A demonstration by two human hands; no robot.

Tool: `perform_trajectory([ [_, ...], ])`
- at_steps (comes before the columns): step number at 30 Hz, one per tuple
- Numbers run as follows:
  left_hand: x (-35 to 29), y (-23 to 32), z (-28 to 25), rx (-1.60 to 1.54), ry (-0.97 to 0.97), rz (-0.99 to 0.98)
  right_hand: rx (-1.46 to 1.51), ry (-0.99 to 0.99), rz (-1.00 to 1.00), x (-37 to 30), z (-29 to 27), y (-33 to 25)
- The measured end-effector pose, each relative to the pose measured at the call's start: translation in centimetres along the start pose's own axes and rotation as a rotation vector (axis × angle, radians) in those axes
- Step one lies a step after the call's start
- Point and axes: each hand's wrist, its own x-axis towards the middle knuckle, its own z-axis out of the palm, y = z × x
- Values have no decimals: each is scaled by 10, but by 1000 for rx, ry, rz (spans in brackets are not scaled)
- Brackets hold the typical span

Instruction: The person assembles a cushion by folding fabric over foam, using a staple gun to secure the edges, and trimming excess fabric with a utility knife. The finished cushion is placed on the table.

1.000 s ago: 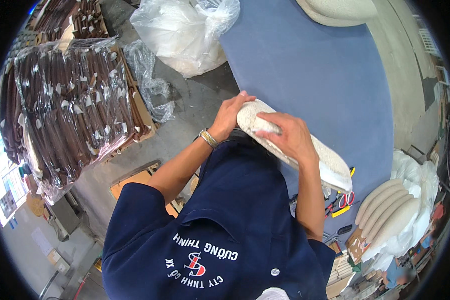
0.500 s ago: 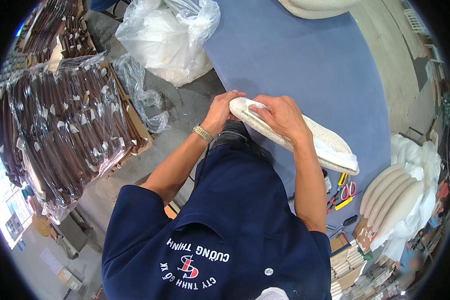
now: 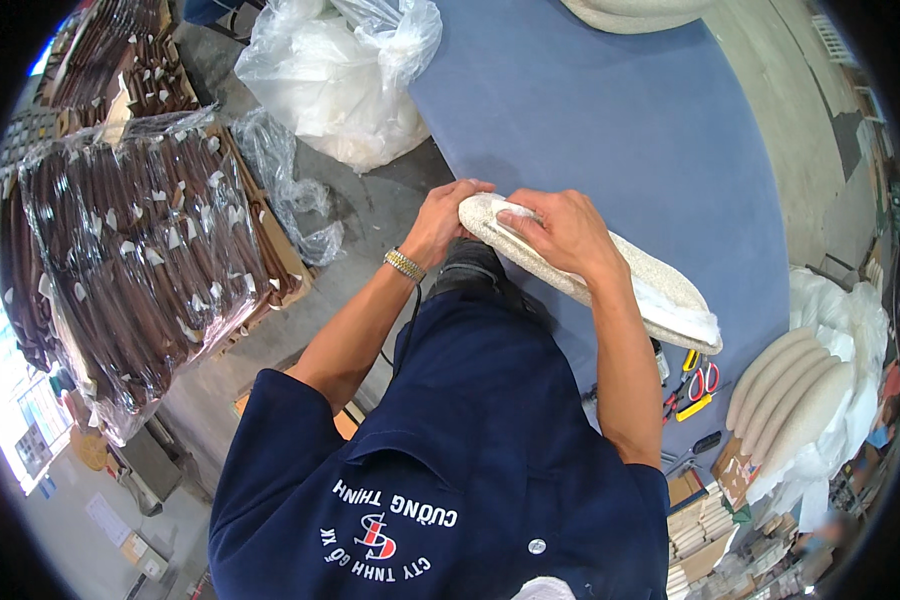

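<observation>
1. The left hand [image 3: 440,222] is wrapped around the rounded near end of a long cream padded piece [image 3: 590,268], its fingers closed on that end; a metal bracelet [image 3: 404,264] sits on the wrist.
2. The right hand [image 3: 560,232] lies on top of the same piece, just beside the left hand, fingers curled down and pinching the white lining at its upper face.
3. The padded piece lies slanted along the near edge of the blue surface [image 3: 620,130], its far end, with white wadding showing, pointing to the person's right.
4. Just beyond that far end, red-handled scissors [image 3: 705,380] and a yellow cutter [image 3: 692,405] lie on the surface.
5. Further right, 4 or so similar cream pieces [image 3: 785,390] are stacked together.
6. To the left, on the floor, dark brown parts wrapped in clear plastic [image 3: 140,250] sit well apart from the hands, with a white plastic bag [image 3: 335,80] behind them.
</observation>
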Motion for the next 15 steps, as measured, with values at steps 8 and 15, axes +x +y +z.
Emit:
perform_trajectory([
  [8,7,-4,-4,24,-1,35,-30,-51,-28,5,-6,4],
  [15,-3,-5,-4,33,-7,35,39,-74,-38,-1,-1,13],
])
